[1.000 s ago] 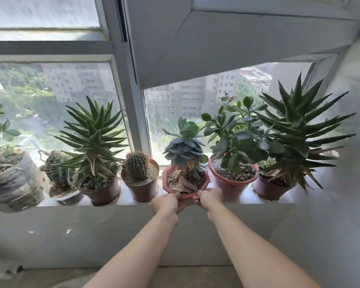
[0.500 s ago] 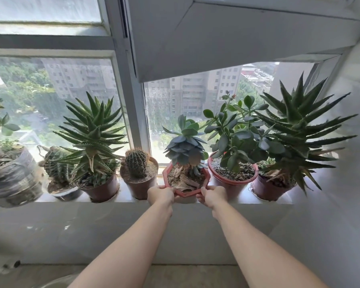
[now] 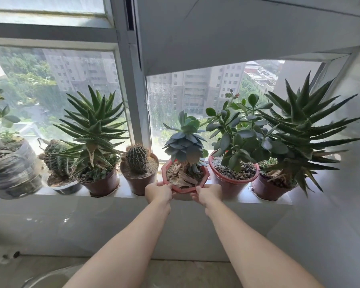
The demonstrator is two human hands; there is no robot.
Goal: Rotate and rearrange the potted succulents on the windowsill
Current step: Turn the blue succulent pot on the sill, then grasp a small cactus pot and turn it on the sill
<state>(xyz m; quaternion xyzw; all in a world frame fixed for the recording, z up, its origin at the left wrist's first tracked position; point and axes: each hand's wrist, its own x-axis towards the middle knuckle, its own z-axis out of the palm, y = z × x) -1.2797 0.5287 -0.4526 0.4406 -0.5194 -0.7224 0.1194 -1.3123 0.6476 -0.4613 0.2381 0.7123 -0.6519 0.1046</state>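
A blue-grey rosette succulent [image 3: 185, 142] grows in a red octagonal pot [image 3: 205, 178] at the middle of the windowsill [image 3: 125, 191]. My left hand [image 3: 158, 192] grips the pot's front left rim and my right hand [image 3: 208, 194] grips its front right rim. The pot's lower body is hidden behind my hands. To its left stands a round cactus [image 3: 137, 157] in a brown pot, then a spiky aloe [image 3: 94, 129]. To its right is a jade plant [image 3: 237, 134] in a red round pot, then a large aloe [image 3: 303, 129].
At the far left are a low cactus in a white pot [image 3: 58, 163] and a plant in a plastic-wrapped pot [image 3: 13, 171]. The pots stand close together. An open window sash [image 3: 227, 34] hangs overhead. A wall [image 3: 351, 183] closes off the right side.
My hands have moved apart along the octagonal pot's front rim, from almost touching to one on each side. The pot stays in its place on the sill.
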